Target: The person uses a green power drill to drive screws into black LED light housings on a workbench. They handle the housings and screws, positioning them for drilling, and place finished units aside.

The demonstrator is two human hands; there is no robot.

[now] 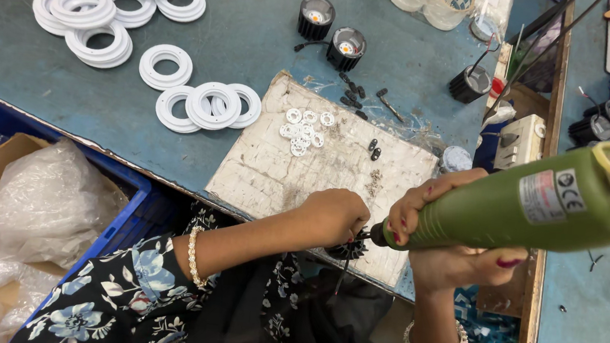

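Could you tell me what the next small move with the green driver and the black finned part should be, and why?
Probably press the green electric screwdriver straight in and drive the screw. Its tip already meets the black finned heat sink, which the left hand steadies at the edge of the worn white board, while the right hand grips the tool's barrel.

Head view, steeply down, close

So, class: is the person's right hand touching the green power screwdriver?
Touching. The head view shows the right hand wrapped around the green power screwdriver, fingers over the top of the barrel and the palm beneath it, with no gap.
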